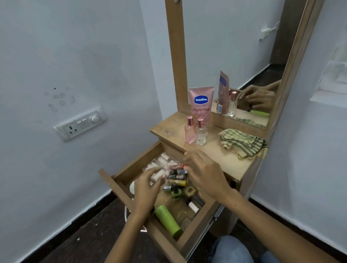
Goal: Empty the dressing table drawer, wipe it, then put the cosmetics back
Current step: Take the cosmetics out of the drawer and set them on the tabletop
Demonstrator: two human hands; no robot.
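Pink tube (pixel 201 104) reads "Vaseline" and "Gluta-Hya".

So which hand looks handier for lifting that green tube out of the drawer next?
Probably the left hand: it hovers over the drawer's near-left part, closest to the green tube. The right hand hangs farther back, over the nail polish bottles.

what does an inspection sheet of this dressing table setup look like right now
surface: wooden tabletop, bare patches showing.
job's things: drawer pulled open, full of small bottles and a green tube; Vaseline tube and two perfume bottles stand on top.
clutter: striped cloth crumpled on top.
grippers: left hand and right hand over the drawer, grip unclear.
cables: nothing seen.
surroundings: mirror, wall socket.
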